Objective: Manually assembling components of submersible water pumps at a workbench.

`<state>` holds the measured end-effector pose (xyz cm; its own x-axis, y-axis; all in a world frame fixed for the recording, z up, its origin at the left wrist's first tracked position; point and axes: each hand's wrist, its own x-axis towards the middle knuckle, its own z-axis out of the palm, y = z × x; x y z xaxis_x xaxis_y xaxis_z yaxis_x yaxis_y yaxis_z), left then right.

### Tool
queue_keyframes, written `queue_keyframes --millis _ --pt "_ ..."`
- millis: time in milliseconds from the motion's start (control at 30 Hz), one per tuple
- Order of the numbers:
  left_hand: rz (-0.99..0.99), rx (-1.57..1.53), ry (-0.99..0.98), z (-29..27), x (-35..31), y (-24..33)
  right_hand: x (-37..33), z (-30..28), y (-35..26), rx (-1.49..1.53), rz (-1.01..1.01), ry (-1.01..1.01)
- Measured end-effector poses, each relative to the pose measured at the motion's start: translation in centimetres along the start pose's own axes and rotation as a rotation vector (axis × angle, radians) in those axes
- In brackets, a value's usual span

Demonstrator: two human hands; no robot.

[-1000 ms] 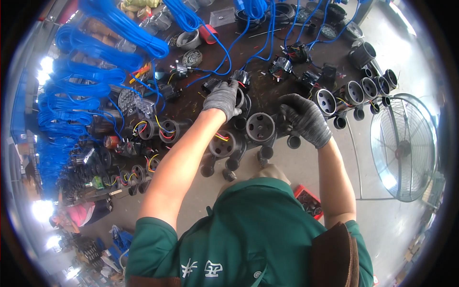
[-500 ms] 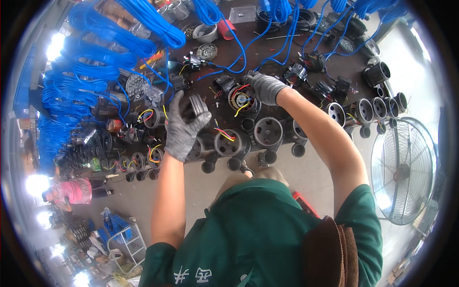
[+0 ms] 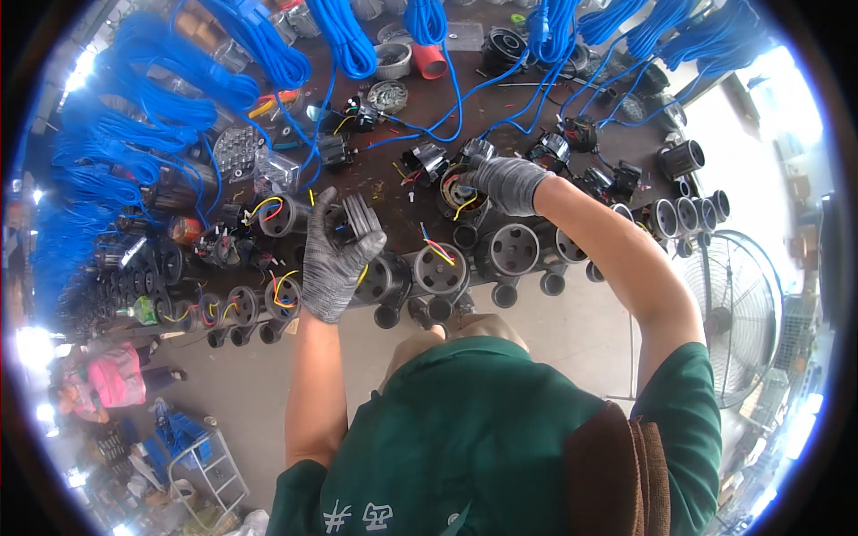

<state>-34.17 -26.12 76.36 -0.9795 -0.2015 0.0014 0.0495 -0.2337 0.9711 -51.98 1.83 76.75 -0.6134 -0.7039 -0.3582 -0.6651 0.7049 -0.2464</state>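
Note:
Both my hands wear grey knit gloves. My left hand [image 3: 340, 263] hovers over the near edge of the bench with thumb and fingers apart, and I see nothing held in it. My right hand [image 3: 508, 184] reaches down over a round black motor housing [image 3: 460, 213], its fingers bent together at the rim. What those fingertips pinch, if anything, is hidden. Copper windings show inside this housing, and a yellow wire [image 3: 465, 207] sticks out of it. Just beyond stands a black switch-like part [image 3: 425, 161]; another black part [image 3: 478, 148] sits behind my right fingers.
Round black housings [image 3: 440, 268] with side pipes line the bench's near edge. Coiled blue cables [image 3: 344, 40] hang along the far side. A red cup [image 3: 430, 62] and a bowl of small parts [image 3: 388, 96] stand farther back. A large fan [image 3: 728, 313] is at right; another person [image 3: 116, 377] is at left.
My right hand has come from beside the black part onto the motor housing, its fingers now over the opening. My left hand stays open with little movement. The whole view has shifted slightly.

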Motion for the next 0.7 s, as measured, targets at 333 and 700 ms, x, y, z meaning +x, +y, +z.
queue_keyframes --millis 333,700 --pt "-0.090 -0.126 -0.051 -0.2 0.5 -1.0 1.2 -0.7 1.3 -0.214 -0.152 -0.279" --pt "-0.122 -0.109 0.088 2.8 -1.1 -0.8 4.7 2.2 5.4 -0.170 -0.338 -0.208"
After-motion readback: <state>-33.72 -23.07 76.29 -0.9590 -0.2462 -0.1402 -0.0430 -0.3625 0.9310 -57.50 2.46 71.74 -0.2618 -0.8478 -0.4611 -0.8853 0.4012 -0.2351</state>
